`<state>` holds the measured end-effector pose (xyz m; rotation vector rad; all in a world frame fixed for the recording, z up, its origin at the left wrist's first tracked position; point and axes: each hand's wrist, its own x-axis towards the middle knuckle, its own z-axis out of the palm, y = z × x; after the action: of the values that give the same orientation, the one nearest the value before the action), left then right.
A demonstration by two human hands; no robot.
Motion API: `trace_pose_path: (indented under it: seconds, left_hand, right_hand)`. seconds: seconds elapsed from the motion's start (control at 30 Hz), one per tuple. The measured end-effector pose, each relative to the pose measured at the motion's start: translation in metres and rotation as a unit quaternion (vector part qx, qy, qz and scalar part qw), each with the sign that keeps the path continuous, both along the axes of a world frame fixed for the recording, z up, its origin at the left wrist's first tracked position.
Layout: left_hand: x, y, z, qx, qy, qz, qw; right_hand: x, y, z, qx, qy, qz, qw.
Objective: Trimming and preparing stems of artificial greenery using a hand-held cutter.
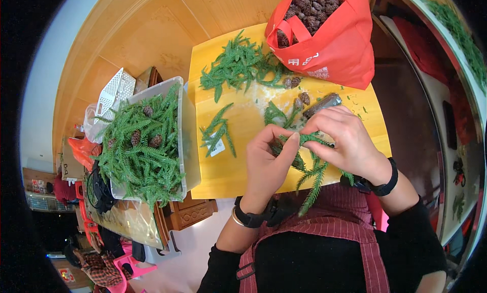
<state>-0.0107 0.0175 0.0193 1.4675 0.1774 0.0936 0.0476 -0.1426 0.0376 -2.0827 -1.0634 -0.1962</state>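
Above the near edge of the yellow table [243,178], both hands meet on a green artificial pine sprig [315,180]. My left hand [268,163] pinches its stem between thumb and forefinger. The stem's other side is gripped by the closed fingers of my right hand [350,140], and the needled branches hang below. Just beyond the fingers lies another green sprig [274,114] beside brown pine cones [304,98]. A dark, shiny cylinder [324,104] rests behind my right hand, partly covered by it. Left of my hands, a loose sprig [218,130] overlaps a small white label [217,145].
A red bag [337,59] full of pine cones [317,8] stands at the table's far right. Green sprigs [236,64] are heaped at the far left. Beside the table, a clear plastic bin [188,140] holds sprigs and several cones. Behind it is a white perforated basket [116,92].
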Motion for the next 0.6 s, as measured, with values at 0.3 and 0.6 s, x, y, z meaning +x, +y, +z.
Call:
trace_pose_path:
  seconds: [0.3,0.6]
  left_hand:
    - [0.003,0.003,-0.011,-0.001,-0.026,-0.02,0.999]
    - [0.003,0.015,-0.009,0.021,-0.029,-0.142,0.989]
  right_hand:
    - [-0.001,-0.003,0.001,-0.011,0.001,0.005,1.0]
    - [0.0,-0.017,-0.01,0.142,0.366,0.059,0.918]
